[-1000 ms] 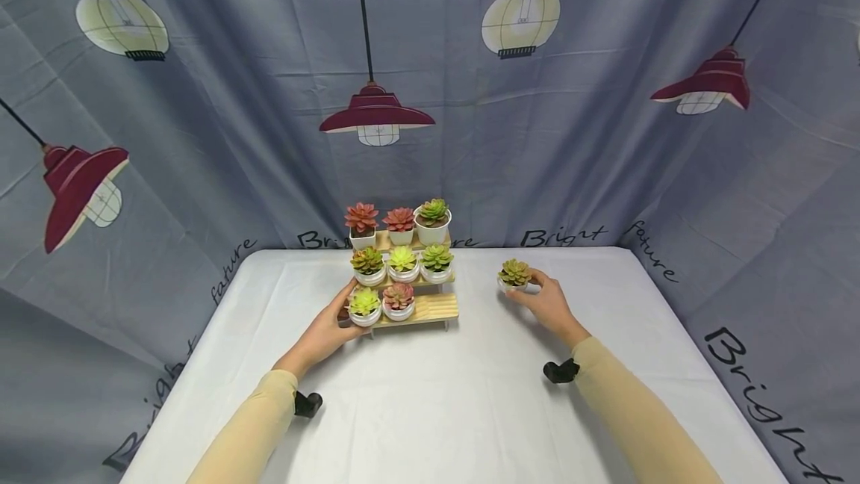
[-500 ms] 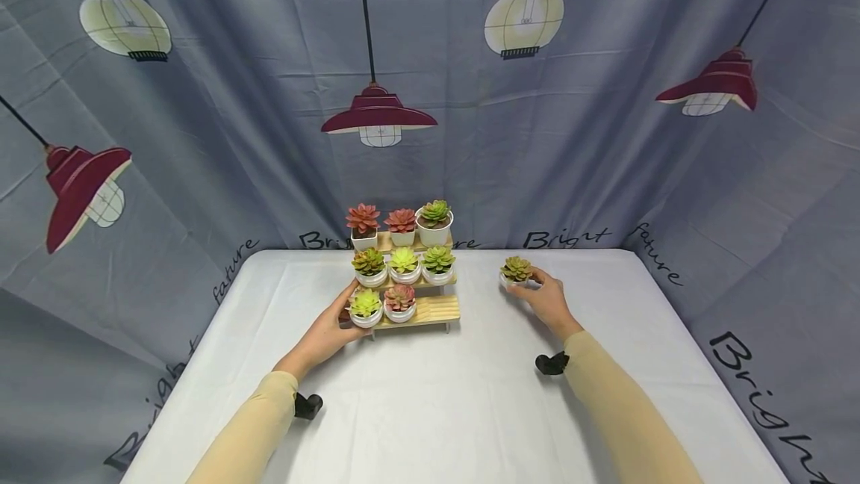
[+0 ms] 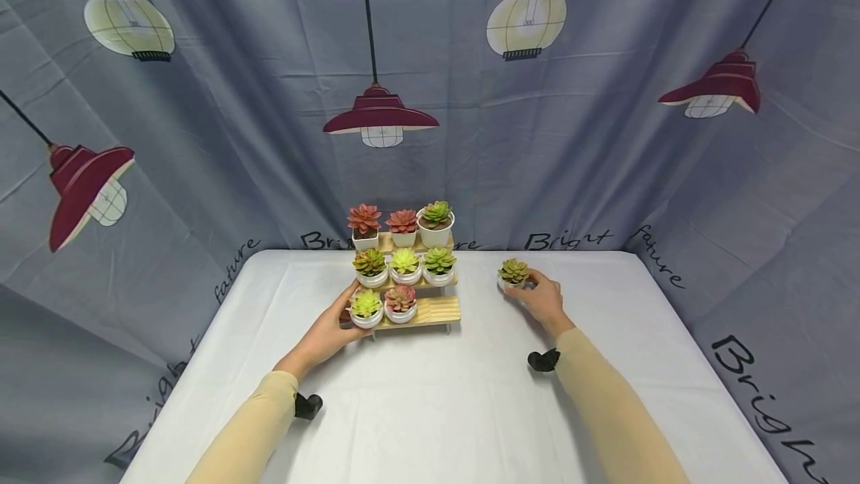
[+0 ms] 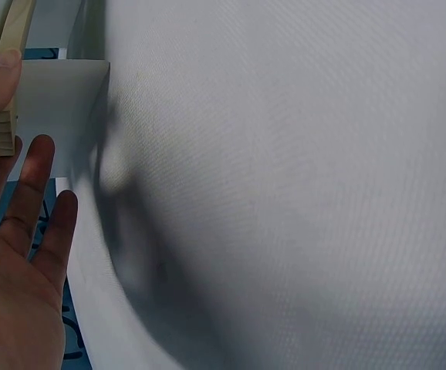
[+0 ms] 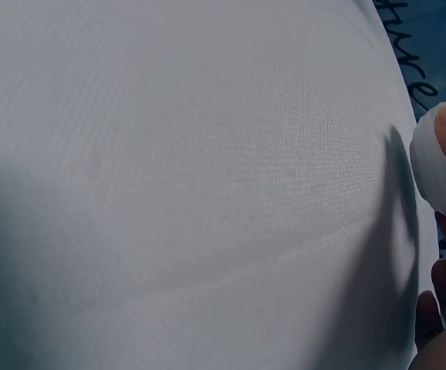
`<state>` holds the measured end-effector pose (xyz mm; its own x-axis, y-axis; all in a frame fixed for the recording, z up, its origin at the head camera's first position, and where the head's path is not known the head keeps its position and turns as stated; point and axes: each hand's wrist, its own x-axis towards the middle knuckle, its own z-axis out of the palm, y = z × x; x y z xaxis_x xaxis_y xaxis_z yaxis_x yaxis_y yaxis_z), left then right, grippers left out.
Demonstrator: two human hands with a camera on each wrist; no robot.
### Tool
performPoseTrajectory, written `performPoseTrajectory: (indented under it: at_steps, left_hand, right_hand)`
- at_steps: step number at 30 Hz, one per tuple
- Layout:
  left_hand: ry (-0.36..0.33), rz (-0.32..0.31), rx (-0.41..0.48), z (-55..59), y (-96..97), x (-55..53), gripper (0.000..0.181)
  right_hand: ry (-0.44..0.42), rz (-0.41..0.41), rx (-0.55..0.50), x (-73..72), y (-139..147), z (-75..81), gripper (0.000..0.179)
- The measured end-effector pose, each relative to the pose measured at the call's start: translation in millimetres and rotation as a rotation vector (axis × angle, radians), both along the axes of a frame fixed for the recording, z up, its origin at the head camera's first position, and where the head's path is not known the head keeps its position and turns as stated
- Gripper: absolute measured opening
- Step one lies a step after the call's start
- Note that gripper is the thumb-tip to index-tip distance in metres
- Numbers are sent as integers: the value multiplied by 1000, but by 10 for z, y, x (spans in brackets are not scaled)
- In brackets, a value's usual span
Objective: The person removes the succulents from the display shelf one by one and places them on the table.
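Head view: we see the right hand (image 3: pixel 544 301) pinching a green potted succulent (image 3: pixel 513 272), to the right of and apart from the tiered wooden stand (image 3: pixel 438 310), whose lowest tier the left hand (image 3: pixel 328 333) grips at its left end.

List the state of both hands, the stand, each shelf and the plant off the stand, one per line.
Left hand: gripping the stand at its left end
Right hand: holding the held plant
Held plant: leaves up, apart from the stand
Stand: upright
Top shelf: bearing three plants
Middle shelf: bearing three
Bottom shelf: bearing two, right end bare
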<state>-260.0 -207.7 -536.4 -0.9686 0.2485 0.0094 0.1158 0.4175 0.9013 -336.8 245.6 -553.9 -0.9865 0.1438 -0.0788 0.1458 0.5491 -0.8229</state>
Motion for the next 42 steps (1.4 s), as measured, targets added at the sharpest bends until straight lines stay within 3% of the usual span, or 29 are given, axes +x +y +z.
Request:
performPoseTrajectory:
  at_steps: [28, 42]
  left_hand:
    - [14, 8, -20, -15, 2, -4, 108]
    - [12, 11, -27, -11, -1, -3, 108]
  right_hand:
    - [13, -27, 94, -73, -62, -84, 75]
    - [18, -25, 122, -64, -74, -90, 81]
